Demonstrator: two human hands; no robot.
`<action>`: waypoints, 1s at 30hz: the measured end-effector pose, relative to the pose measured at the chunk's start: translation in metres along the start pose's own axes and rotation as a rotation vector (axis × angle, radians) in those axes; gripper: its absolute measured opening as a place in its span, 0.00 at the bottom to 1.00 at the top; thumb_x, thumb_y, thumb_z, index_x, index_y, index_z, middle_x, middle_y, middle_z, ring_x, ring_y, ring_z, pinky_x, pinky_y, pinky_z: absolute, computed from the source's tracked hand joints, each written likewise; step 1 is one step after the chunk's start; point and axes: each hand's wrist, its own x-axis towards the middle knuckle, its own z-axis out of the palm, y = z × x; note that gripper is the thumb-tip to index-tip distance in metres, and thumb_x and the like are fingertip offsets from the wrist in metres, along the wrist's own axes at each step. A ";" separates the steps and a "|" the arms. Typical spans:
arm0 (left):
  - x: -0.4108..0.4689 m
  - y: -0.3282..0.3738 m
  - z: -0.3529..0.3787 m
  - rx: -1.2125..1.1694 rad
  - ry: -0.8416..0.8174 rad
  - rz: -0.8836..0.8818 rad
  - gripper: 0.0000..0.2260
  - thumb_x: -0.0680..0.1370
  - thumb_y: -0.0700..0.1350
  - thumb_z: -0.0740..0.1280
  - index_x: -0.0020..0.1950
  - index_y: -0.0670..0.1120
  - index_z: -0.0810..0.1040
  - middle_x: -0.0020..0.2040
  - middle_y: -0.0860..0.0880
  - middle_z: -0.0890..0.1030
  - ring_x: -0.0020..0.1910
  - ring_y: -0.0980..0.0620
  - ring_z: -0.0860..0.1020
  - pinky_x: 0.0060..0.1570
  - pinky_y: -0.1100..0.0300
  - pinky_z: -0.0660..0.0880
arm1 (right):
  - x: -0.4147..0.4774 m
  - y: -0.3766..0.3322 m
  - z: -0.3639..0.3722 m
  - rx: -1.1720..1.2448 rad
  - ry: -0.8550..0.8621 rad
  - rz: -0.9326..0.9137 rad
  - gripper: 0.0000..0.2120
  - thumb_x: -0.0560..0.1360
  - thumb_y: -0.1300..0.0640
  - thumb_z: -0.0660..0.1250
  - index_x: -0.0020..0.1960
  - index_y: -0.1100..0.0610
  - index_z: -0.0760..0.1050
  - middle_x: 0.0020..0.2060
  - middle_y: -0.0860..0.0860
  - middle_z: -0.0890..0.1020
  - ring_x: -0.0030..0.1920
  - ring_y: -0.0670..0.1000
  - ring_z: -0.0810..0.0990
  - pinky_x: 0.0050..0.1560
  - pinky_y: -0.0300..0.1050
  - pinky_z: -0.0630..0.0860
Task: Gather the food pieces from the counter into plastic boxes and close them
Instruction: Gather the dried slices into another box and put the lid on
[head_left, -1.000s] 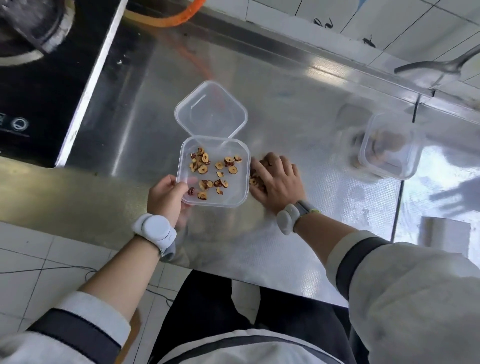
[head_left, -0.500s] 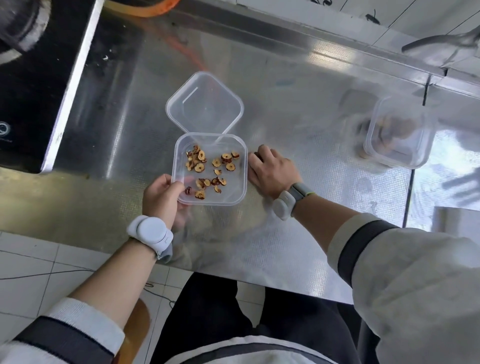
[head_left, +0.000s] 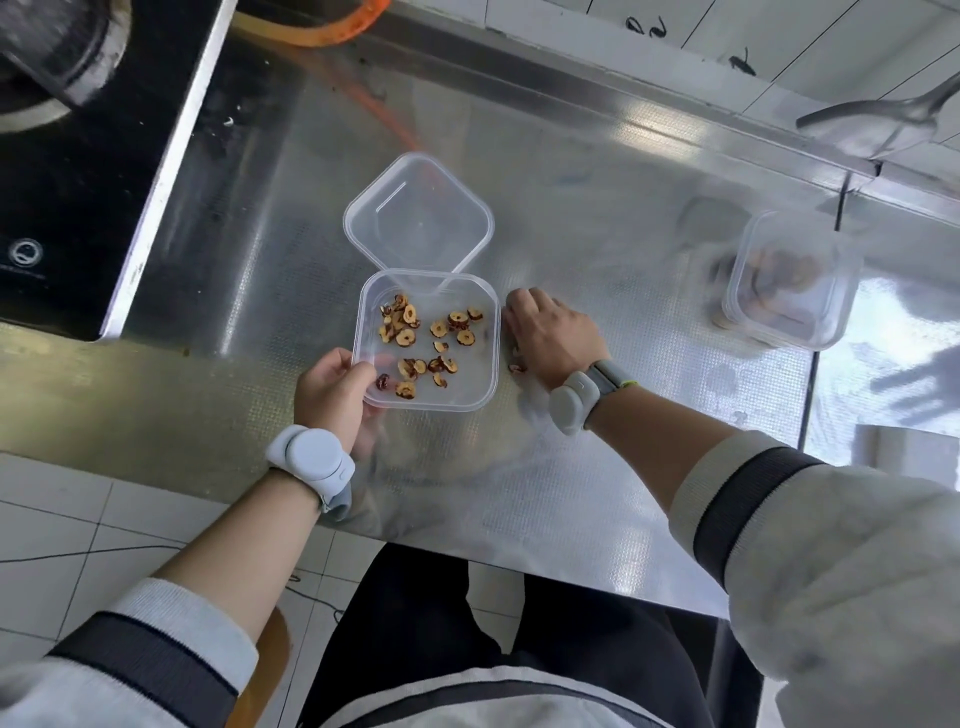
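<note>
A clear plastic box (head_left: 475, 387) sits at the middle of the steel counter with its hinged lid (head_left: 418, 218) flung open behind it. Several dried red-and-tan fruit slices (head_left: 405, 338) lie inside. My left hand (head_left: 332, 395) grips the box's near-left corner. My right hand (head_left: 550, 335) is curled palm-down on the counter against the box's right wall, covering loose slices; one slice (head_left: 516, 368) peeks out under it. Whether the fingers hold any is hidden.
A second clear box (head_left: 792, 283), closed with brownish food inside, stands at the right. A black cooktop (head_left: 78, 171) fills the left. An orange hose (head_left: 332, 31) runs along the back. The counter's front edge lies just below my wrists.
My right hand has drawn its fingers in and slid tight against the box's right side. The left hand keeps its hold on the box corner.
</note>
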 end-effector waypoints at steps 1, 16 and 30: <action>-0.001 0.002 0.000 -0.011 0.002 -0.001 0.09 0.74 0.38 0.66 0.49 0.34 0.80 0.42 0.45 0.87 0.41 0.43 0.81 0.45 0.42 0.80 | 0.001 -0.004 -0.010 0.020 0.047 0.039 0.10 0.82 0.53 0.53 0.55 0.58 0.68 0.48 0.55 0.77 0.43 0.59 0.77 0.32 0.48 0.68; -0.010 0.033 0.007 -0.154 -0.037 -0.027 0.05 0.73 0.41 0.72 0.39 0.44 0.78 0.37 0.42 0.82 0.37 0.45 0.80 0.41 0.50 0.77 | 0.023 -0.091 -0.041 -0.048 0.221 -0.354 0.13 0.75 0.54 0.64 0.57 0.57 0.76 0.37 0.54 0.81 0.32 0.58 0.79 0.24 0.43 0.71; -0.013 0.017 0.009 -0.114 -0.057 -0.064 0.05 0.72 0.42 0.71 0.38 0.45 0.79 0.33 0.46 0.84 0.39 0.41 0.81 0.42 0.48 0.78 | 0.022 -0.089 -0.044 0.083 0.175 -0.308 0.12 0.71 0.53 0.71 0.48 0.61 0.77 0.33 0.55 0.80 0.29 0.60 0.78 0.25 0.48 0.75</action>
